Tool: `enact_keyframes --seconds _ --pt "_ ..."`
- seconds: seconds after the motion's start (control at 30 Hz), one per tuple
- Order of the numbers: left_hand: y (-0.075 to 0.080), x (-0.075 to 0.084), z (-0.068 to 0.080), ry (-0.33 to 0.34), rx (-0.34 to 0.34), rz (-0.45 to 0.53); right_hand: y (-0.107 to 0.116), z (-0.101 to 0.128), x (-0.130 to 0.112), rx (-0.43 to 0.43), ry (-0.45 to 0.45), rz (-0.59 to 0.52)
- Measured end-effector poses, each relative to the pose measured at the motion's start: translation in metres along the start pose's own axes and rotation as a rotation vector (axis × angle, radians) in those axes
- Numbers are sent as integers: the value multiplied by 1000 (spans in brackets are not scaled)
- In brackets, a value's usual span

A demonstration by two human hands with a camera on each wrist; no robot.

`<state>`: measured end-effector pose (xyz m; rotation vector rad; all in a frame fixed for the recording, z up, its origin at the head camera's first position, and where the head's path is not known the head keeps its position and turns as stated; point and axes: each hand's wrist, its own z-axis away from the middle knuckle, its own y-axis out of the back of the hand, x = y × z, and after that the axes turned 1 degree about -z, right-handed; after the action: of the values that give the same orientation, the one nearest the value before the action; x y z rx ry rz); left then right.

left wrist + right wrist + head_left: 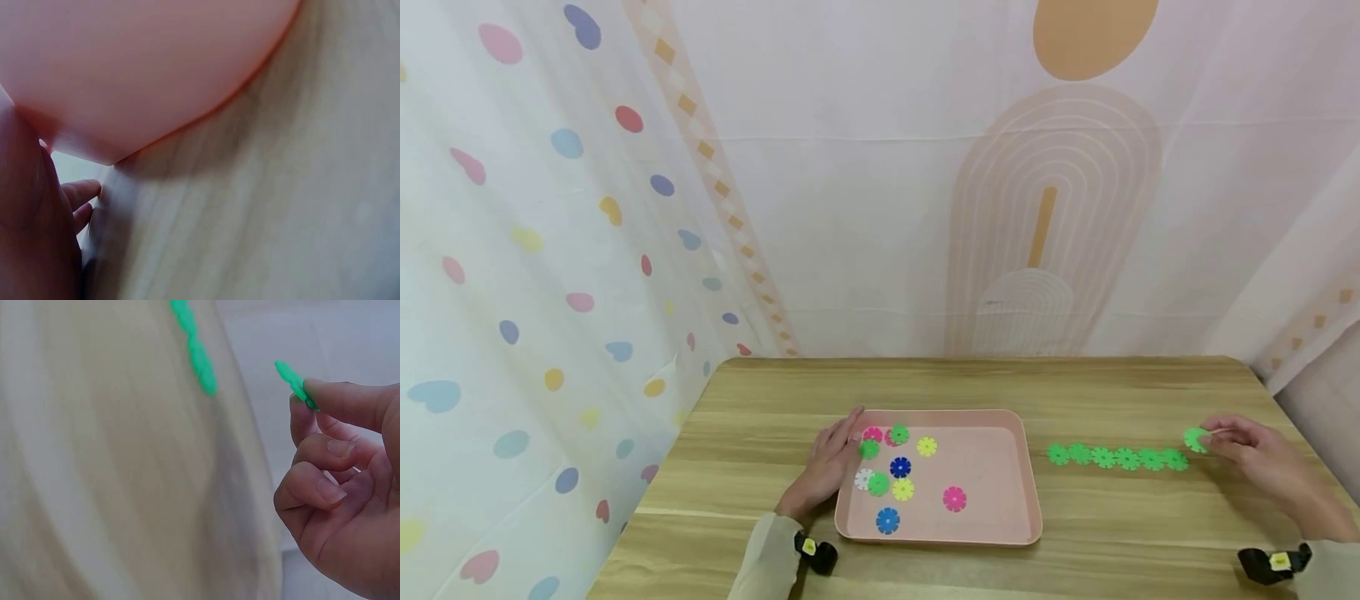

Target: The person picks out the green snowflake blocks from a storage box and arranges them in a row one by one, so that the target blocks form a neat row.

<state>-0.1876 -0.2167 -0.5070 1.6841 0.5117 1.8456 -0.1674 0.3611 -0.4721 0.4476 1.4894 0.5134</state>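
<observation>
**Q:** Six green discs are lying in a row (1116,457) on the table (760,392); which step is being carried out?

**A:** The right hand (1255,454) is pinching a seventh green disc (1195,439) between thumb and forefinger, just beside the row's right end and seemingly lifted off the wood. Judged from this, the disc is being added to the row; the next move is calling for lowering it in line with, and close against, the end disc.

**Q:** And the left hand (829,467)?

**A:** It is resting, fingers relaxed and straight, on the left rim of the pink tray (1000,533), its fingertips near a green piece inside.

**Q:** What is each view adding?

**A:** The right wrist view is showing the pinch edge-on; the head view alone is showing the tray's mixed-colour discs; the left wrist view is showing only the tray's underside and wood.
</observation>
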Motion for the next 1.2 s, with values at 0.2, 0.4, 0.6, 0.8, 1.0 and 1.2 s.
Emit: enact_keyframes --seconds 0.2,0.4,0.6,0.8,1.0,1.2 --pt "0 0 -1 -32 6 -25 8 -1 19 -4 -88 37" --pt "1 1 -1 -56 6 -36 11 -4 28 -35 -182 49" --pt "0 1 -1 -50 6 -34 6 -6 32 -9 -219 91" --pt "0 -1 -3 -45 10 -31 3 -5 27 -16 -164 151" --pt "0 -1 -2 -35 8 -24 2 -4 22 -5 -120 224" --pt "-1 -1 -3 -70 16 -33 1 -4 18 3 -84 260"
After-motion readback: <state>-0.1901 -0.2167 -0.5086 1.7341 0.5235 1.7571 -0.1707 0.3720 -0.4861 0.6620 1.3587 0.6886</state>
